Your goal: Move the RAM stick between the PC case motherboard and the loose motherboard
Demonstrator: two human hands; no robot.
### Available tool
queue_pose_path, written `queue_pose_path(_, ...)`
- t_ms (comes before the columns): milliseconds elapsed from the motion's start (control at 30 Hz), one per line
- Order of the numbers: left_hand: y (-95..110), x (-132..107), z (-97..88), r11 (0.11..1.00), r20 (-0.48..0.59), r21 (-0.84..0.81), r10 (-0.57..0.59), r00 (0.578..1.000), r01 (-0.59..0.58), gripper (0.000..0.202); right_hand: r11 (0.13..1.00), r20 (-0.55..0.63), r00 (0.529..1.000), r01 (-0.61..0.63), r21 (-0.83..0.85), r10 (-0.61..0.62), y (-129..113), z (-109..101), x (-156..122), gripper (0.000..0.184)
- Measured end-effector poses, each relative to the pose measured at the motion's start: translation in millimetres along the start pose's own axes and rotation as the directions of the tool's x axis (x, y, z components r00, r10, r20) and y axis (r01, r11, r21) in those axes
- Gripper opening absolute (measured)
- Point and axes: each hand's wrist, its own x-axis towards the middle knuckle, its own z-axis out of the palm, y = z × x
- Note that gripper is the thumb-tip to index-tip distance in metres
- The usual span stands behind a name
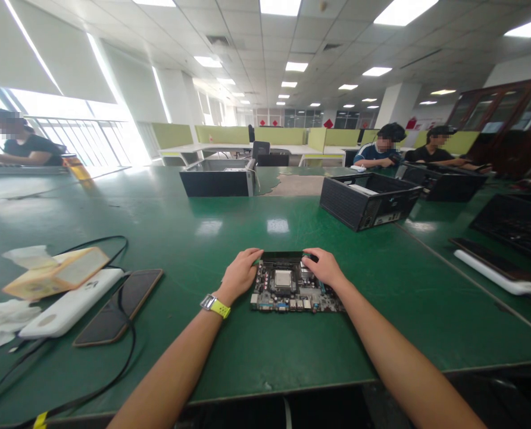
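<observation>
A computer motherboard (287, 290) lies flat on the green table (230, 238) right in front of me, with a square silver chip at its middle. My left hand (239, 275) rests on the board's far left corner, fingers curled over the edge. My right hand (324, 268) grips the far right corner in the same way. A watch with a yellow-green strap (215, 306) is on my left wrist.
To the left lie a dark phone (118, 307), a white power bank (71, 302), a tissue pack (55, 273), crumpled tissue and black cables. Open computer cases (368, 200) (218, 177) stand further back. A white bar (495, 272) lies right. Three people sit at the far edges.
</observation>
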Motion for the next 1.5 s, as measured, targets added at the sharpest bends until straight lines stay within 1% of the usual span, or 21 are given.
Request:
queue_pose_path(100,2.4,0.7,-5.9,1.0,-0.074,0.012,-0.017,0.997,0.018,0.049,1.0,0.001,1.0,-0.002,0.007,0.002,-0.2,-0.2,0.0,0.031)
queue_pose_path(167,7.7,1.0,-12.1,0.999,-0.119,0.03,-0.03,0.992,0.034,0.048,1.0,0.0,1.0,-0.006,0.011,0.006,-0.1,-0.3,0.0,0.032)
queue_pose_path(233,18.5,0.5,-18.3,0.998,-0.119,0.06,-0.028,0.993,0.036,0.045,1.0,-0.001,1.0,-0.009,0.015,0.009,-0.1,-0.3,0.1,0.032)
queue_pose_path(300,36.6,-1.5,-22.5,0.995,-0.055,0.102,0.005,0.998,0.001,0.04,1.0,-0.003,1.0,-0.012,0.02,0.012,-0.1,0.1,0.1,0.033)
queue_pose_path(367,61.7,-5.5,-23.4,0.986,0.054,0.142,0.079,0.995,-0.086,0.036,1.0,-0.006,1.0,-0.013,0.024,0.013,0.1,0.9,0.3,0.033)
queue_pose_path(433,90.6,-11.4,-20.9,0.968,0.167,0.158,0.167,0.972,-0.194,0.034,0.999,-0.011,1.0,-0.015,0.03,0.015,0.5,2.0,0.6,0.034)
queue_pose_path(533,129.5,-20.7,-12.6,0.937,0.294,0.134,0.273,0.916,-0.322,0.031,0.999,-0.017,1.0,-0.019,0.04,0.02,1.3,3.1,0.9,0.035)
queue_pose_path(600,146.0,-24.7,-5.9,0.923,0.343,0.123,0.304,0.889,-0.363,0.032,0.999,-0.02,1.0,-0.022,0.044,0.023,1.6,3.2,0.7,0.035)
queue_pose_path(633,150.7,-25.6,-2.8,0.922,0.354,0.128,0.302,0.885,-0.366,0.032,0.999,-0.02,1.0,-0.023,0.045,0.024,1.5,3.1,0.5,0.035)
queue_pose_path(700,153.4,-25.7,2.1,0.927,0.354,0.15,0.275,0.894,-0.345,0.028,0.999,-0.02,0.999,-0.024,0.046,0.025,1.3,2.9,-0.1,0.036)
queue_pose_path(767,149.7,-24.5,4.6,0.935,0.347,0.166,0.242,0.906,-0.314,0.023,0.999,-0.021,0.999,-0.027,0.045,0.028,1.1,2.9,-0.8,0.037)
queue_pose_path(933,136.4,-23.5,4.6,0.955,0.349,0.098,0.231,0.908,-0.28,0.028,0.998,-0.019,0.999,-0.035,0.048,0.036,2.0,4.2,-1.6,0.039)
queue_pose_path(1167,136.4,-27.3,9.8,0.972,0.331,0.077,0.186,0.925,-0.223,0.027,0.997,-0.018,0.999,-0.043,0.056,0.044,1.9,4.0,-1.7,0.039)
queue_pose_path(1333,135.8,-27.6,10.4,0.97,0.354,0.102,0.171,0.92,-0.219,0.026,0.997,-0.018,0.999,-0.048,0.061,0.049,-0.1,2.7,-3.1,0.04)
queue_pose_path(1500,136.0,-28.2,10.2,0.966,0.354,0.12,0.173,0.919,-0.228,0.027,0.996,-0.017,0.998,-0.055,0.066,0.057,0.2,3.5,-2.8,0.04)
